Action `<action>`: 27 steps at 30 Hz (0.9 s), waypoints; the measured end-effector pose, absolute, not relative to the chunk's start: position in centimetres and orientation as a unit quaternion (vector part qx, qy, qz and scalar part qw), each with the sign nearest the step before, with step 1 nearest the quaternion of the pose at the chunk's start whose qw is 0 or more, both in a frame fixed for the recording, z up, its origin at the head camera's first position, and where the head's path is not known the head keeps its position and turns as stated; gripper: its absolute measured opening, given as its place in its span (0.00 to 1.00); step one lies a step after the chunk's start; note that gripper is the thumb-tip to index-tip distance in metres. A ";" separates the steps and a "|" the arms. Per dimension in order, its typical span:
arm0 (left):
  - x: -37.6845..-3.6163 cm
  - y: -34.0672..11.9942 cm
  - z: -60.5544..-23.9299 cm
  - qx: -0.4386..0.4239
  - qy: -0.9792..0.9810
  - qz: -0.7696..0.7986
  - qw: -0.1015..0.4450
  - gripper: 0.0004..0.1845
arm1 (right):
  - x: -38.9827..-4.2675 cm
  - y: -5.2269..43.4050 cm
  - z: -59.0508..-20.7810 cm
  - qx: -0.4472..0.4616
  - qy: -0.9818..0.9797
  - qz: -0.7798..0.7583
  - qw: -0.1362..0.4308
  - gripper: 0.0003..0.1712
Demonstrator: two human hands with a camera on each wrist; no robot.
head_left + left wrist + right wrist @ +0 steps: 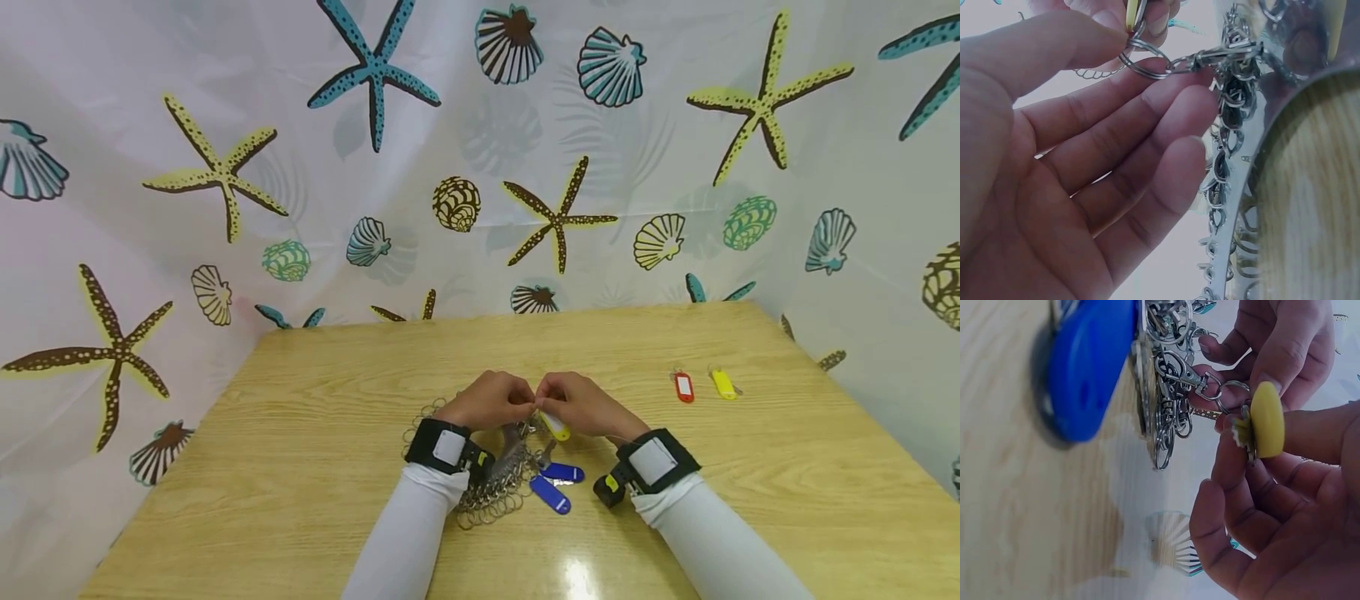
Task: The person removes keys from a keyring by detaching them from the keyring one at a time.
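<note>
At the middle of the counter (315, 467), toward its six o'clock edge, the two hands meet over a heap of metal key rings (495, 487); the left hand (487, 402) pinches a small split ring (1141, 59) between thumb and forefinger, its other fingers loosely spread, and a lobster clasp (1222, 56) from the heap hangs off that ring; the right hand (581, 404) pinches a yellow key tag (1267, 419) by its ring end, at three o'clock of the split ring.

The split ring looks stiff, springy and slick, so I judge it wants a firm fingertip grip on its rim with a nail to part the coil; the tag looks light, hard plastic, best held by its flat faces; the heap is probably heavy, loose and prone to tangle.

Two blue tags (553, 485) lie at six o'clock of the hands; a red tag (683, 387) and another yellow tag (723, 383) lie well apart at three o'clock.
</note>
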State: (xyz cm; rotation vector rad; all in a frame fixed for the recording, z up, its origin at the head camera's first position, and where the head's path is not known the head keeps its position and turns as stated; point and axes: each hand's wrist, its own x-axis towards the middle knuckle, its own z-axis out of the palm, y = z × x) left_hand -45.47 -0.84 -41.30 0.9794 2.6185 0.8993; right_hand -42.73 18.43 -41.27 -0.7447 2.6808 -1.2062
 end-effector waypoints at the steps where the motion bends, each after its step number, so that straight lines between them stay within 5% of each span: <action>1: -45.5 -0.8 -41.3 0.332 0.887 0.304 0.102 0.09 | -42.7 18.4 -41.3 -0.244 0.883 -0.396 0.056 0.04; 27: -45.2 -0.8 -41.0 0.335 0.890 0.291 0.104 0.07 | -42.8 18.4 -41.3 -0.229 0.884 -0.401 0.068 0.05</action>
